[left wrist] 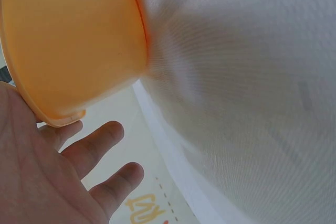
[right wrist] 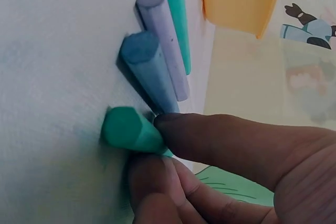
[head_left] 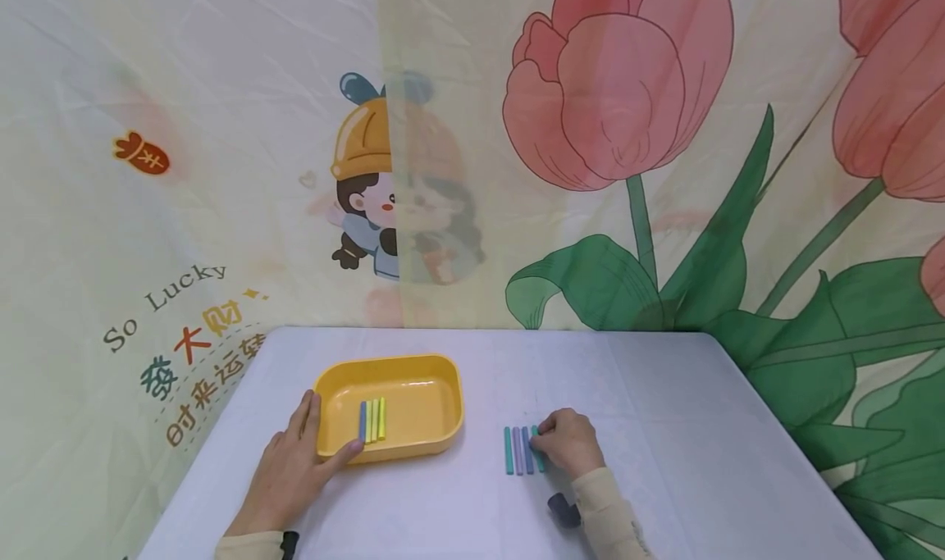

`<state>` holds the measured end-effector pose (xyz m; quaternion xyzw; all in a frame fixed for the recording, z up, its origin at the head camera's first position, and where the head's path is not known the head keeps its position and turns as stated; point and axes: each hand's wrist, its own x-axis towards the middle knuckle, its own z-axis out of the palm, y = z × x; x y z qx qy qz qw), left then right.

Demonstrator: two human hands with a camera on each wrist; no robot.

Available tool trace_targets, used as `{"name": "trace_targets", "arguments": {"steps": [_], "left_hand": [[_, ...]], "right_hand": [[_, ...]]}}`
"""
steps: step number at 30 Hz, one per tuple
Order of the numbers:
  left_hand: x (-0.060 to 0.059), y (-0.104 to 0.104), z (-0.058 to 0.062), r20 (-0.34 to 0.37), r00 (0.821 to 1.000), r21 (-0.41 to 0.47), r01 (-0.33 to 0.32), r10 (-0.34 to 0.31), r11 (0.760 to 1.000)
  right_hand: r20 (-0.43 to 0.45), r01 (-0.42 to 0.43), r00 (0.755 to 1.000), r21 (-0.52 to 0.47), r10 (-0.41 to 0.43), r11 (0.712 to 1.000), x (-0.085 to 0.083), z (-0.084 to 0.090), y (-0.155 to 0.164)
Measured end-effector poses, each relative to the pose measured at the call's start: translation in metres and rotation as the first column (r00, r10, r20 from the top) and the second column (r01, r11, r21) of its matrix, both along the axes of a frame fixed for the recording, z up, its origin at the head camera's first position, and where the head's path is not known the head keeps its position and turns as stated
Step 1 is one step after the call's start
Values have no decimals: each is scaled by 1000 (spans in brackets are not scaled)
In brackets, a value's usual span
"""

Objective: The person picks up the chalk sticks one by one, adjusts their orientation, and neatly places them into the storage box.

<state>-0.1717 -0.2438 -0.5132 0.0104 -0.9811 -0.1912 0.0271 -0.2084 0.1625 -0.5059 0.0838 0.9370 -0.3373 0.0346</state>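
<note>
Printed curtain [head_left: 244, 43] is hanging behind back edge of worktop [head_left: 664, 437]; lg pink tulip [head_left: 620, 93] is rising R of ctr, cartoon fig. [head_left: 367, 166] is showing L, "So Lucky" lettering [head_left: 184, 286] is running nr back-L corner.

A faceted green stick [right wrist: 127, 130] lies right of a shallow, round-cornered yellow tray [head_left: 421, 408].

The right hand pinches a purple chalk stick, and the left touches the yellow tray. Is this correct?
Almost: the right hand pinches a green chalk stick, not purple, as the right wrist view shows. The left hand does touch the yellow tray.
</note>
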Motion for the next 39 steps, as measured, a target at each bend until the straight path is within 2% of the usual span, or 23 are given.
{"name": "trace_targets", "arguments": {"steps": [8, 21, 27, 33, 39], "left_hand": [[-1, 0, 0, 10, 1000, -6, 0, 0, 1000], [-2, 0, 2, 5, 1000, -7, 9, -9, 1000], [-3, 0, 4, -5, 1000, -10, 20, -20, 1000], [-3, 0, 3, 2, 1000, -1, 16, -16, 1000], [-3, -1, -1, 15, 1000, 2, 2, -2, 1000]], "right_hand": [[-13, 0, 1000, -4, 0, 1000, 0, -1, 1], [-7, 27, 1000, -63, -27, 998, -1, 0, 5], [-17, 35, 999, -137, -38, 990, -2, 4, 5], [-18, 27, 999, -292, -34, 956, -6, 11, 1], [-12, 1, 1000, -455, -7, 891, -7, 16, -7]]}}
